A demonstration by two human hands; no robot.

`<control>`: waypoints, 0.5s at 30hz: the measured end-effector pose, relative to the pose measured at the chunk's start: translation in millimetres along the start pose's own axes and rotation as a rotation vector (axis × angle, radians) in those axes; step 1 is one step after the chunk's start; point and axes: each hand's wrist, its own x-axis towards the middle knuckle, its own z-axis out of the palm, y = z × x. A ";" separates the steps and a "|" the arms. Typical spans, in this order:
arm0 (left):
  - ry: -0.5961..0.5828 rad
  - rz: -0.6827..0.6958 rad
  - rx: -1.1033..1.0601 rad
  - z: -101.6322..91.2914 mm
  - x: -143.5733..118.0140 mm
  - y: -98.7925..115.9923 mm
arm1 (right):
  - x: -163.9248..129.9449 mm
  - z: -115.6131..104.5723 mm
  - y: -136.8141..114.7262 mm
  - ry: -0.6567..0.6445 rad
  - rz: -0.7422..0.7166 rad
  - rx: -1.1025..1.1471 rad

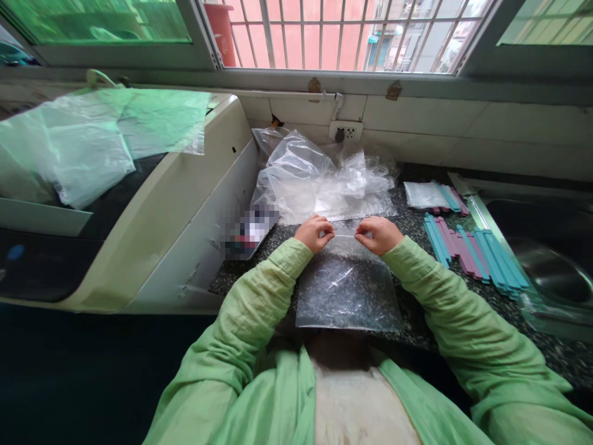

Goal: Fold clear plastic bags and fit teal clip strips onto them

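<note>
A flat clear plastic bag (346, 287) lies on the dark speckled counter (532, 321) in front of me, its near edge hanging over the counter's front. My left hand (315, 233) pinches the bag's far edge at its left corner. My right hand (377, 234) pinches the same edge a little to the right. Both arms wear light green sleeves.
A heap of crumpled clear bags (319, 179) lies behind the hands. Teal and pink sticks (472, 252) lie in a row to the right, more (447, 199) by a small bag (424, 194). A steel sink (546, 266) is far right, a white machine (185, 204) left, a wall socket (345, 131) behind.
</note>
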 end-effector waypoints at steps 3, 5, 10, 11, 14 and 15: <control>0.010 -0.013 0.006 0.6 -0.1 0.0 | 0.3 -0.2 -1.1 -0.008 -0.004 0.003; 0.030 -0.026 0.008 1.0 -0.4 0.2 | 0.4 -0.2 -1.9 -0.005 -0.006 0.003; 0.065 0.003 -0.028 1.8 -0.8 1.5 | -0.5 0.8 -3.9 0.034 -0.025 0.004; 0.061 0.012 -0.038 2.0 -0.8 1.8 | -0.8 1.0 -4.3 0.039 -0.034 0.005; 0.035 0.019 -0.059 2.4 -0.5 2.6 | -1.0 1.4 -5.2 0.037 -0.047 0.009; 0.025 0.015 -0.060 2.5 -0.4 2.9 | -1.0 1.5 -5.4 0.029 -0.042 0.009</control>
